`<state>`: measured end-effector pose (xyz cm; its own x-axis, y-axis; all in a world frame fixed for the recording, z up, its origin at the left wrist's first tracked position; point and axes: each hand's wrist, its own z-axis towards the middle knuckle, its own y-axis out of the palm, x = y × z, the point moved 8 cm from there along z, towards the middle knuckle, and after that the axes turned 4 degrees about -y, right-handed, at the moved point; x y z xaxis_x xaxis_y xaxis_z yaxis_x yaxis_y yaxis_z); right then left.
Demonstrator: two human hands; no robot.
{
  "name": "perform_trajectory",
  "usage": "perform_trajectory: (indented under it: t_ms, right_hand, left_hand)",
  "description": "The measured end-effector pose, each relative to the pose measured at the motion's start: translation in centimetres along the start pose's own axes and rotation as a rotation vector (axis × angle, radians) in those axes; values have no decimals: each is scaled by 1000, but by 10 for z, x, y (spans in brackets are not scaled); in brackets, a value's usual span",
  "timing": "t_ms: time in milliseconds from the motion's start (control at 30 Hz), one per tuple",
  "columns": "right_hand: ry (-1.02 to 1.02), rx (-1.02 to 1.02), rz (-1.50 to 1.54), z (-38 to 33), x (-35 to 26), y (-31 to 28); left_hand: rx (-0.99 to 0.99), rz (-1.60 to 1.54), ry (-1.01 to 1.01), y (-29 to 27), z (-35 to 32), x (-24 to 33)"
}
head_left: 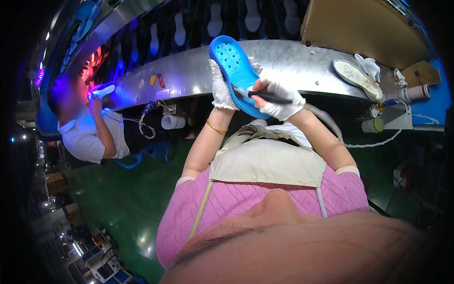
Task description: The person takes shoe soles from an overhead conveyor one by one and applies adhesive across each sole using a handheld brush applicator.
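A blue shoe sole (240,71) with small holes at its far end is held up over the bench edge in front of me. My left hand (220,87), in a white knit glove, is closed around the sole's left side. My right hand (283,100) wears a white glove with bare fingertips. It grips a black-handled brush (270,97), and the tip is down at the inside of the sole, near its middle. From the handle, a pale hose (327,120) runs back past my right forearm.
Beyond the metal bench (288,61), several soles (215,19) lie on a dark surface. At right are a cardboard box (364,28), a whitish sole (357,78) and a green-lidded container (373,125). A co-worker (92,137) at left holds a lit sole. A white cup (173,122) hangs below the bench.
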<state>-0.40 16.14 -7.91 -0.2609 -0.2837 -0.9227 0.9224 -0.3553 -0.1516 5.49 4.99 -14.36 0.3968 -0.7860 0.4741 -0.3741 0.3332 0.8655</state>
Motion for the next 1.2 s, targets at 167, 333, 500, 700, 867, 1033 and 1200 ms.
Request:
perform_trajectory:
  t_ms: [167, 333, 500, 700, 867, 1033, 1200]
  right_hand:
    - [-188, -16, -258, 2, -16, -1]
    - [305, -120, 291, -4, 29, 7]
    - [-305, -68, -350, 0, -32, 7]
    - [367, -10, 287, 4, 27, -6]
    - [256, 163, 346, 8, 24, -39]
    - [111, 7, 345, -6, 16, 9]
    - [176, 221, 487, 3, 29, -19]
  left_hand:
    - [-178, -186, -96, 11, 7, 6]
    - [-51, 9, -34, -1, 7, 18]
    - [-175, -3, -94, 3, 14, 23]
    - [-252, -154, -144, 18, -2, 16]
    - [-121, 11, -24, 38, -26, -6]
    - [-70, 25, 18, 11, -10, -4]
    - [-56, -25, 114, 18, -8, 9]
